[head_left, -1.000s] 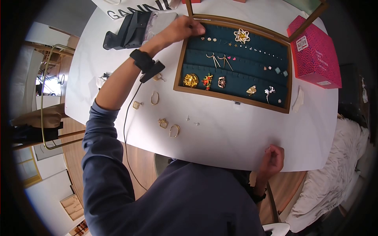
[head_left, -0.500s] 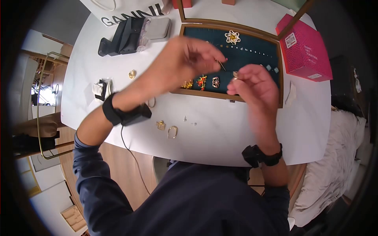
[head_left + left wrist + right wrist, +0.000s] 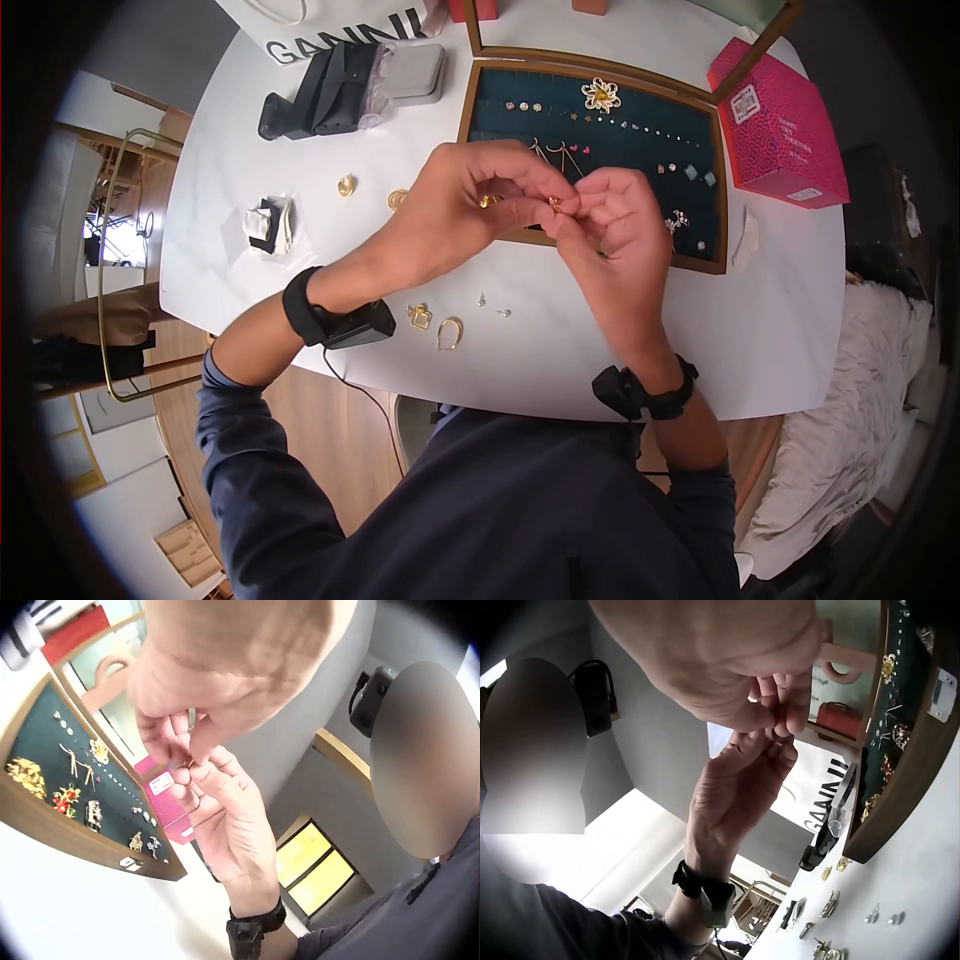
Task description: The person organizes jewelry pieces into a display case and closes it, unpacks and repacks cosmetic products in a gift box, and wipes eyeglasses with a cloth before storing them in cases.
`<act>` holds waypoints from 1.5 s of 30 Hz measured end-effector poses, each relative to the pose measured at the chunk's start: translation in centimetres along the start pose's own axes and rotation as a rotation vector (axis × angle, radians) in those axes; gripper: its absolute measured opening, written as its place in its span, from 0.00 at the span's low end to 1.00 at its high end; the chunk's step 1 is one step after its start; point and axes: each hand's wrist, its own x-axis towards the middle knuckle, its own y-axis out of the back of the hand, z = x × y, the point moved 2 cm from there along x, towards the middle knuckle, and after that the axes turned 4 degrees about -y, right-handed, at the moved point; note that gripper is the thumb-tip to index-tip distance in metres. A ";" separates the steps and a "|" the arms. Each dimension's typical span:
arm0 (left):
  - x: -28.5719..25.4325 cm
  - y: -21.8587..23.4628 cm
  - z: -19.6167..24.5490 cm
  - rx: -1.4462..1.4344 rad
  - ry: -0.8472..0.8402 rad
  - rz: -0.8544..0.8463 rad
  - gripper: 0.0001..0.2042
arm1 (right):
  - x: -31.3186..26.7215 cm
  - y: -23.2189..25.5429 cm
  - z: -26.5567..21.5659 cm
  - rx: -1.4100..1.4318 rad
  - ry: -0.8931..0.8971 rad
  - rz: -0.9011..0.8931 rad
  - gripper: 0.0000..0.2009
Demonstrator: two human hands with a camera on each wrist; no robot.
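Above the front edge of the jewellery box [image 3: 592,263], my left hand [image 3: 455,205] and right hand [image 3: 625,250] meet fingertip to fingertip. Between them they pinch a small gold jewellery piece [image 3: 555,203], mostly covered by the fingers; I cannot tell its exact kind. In the wrist views, too, the thumbs and forefingers close together on it. The box has a wooden frame and dark green rows. A flower brooch [image 3: 601,95], a row of small studs and pink heart earrings [image 3: 580,149] sit in it. My left hand hides part of its near left corner.
On the white table lie a square gold earring [image 3: 419,316], a gold hoop [image 3: 450,334], two small studs [image 3: 504,313] and a gold piece [image 3: 346,186]. A pink box [image 3: 790,135] stands right, a dark case [image 3: 335,90] and white paper bag [image 3: 330,25] at back left.
My left hand has come from the jewellery box's far left corner to its front. The right hand rose from the table's near edge with the gold piece, and both hands now meet on it.
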 end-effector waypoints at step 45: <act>12.0 12.6 -10.4 0.633 0.023 -0.045 0.09 | -18.9 16.7 6.2 -0.611 -0.106 0.636 0.04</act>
